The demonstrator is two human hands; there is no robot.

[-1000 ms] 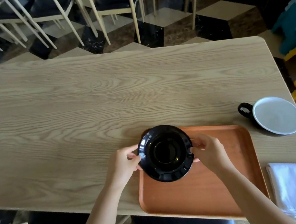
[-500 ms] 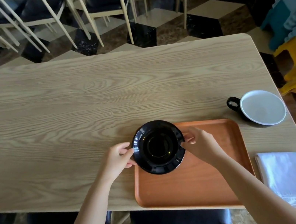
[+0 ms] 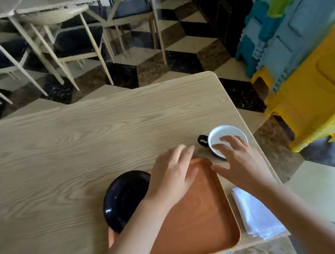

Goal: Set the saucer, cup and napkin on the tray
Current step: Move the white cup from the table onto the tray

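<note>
A black saucer (image 3: 123, 199) rests on the left end of the orange tray (image 3: 199, 220), overhanging its left rim. My left hand (image 3: 173, 172) hovers above the tray's far edge with fingers spread, holding nothing. A black cup with a white inside (image 3: 225, 137) stands on the table past the tray's far right corner, its handle pointing left. My right hand (image 3: 237, 159) reaches over the cup's near rim, fingers apart, gripping nothing. A folded white napkin (image 3: 255, 216) lies on the table just right of the tray.
The wooden table (image 3: 57, 157) ends close behind the cup on the right and just past the napkin. Stacked blue, green and yellow plastic stools (image 3: 309, 56) stand to the right. Wooden chairs (image 3: 74, 42) are across the checkered floor.
Both hands have let go of the saucer, which now sits on the tray's left end. They moved right toward the cup, and my view has swung to the right.
</note>
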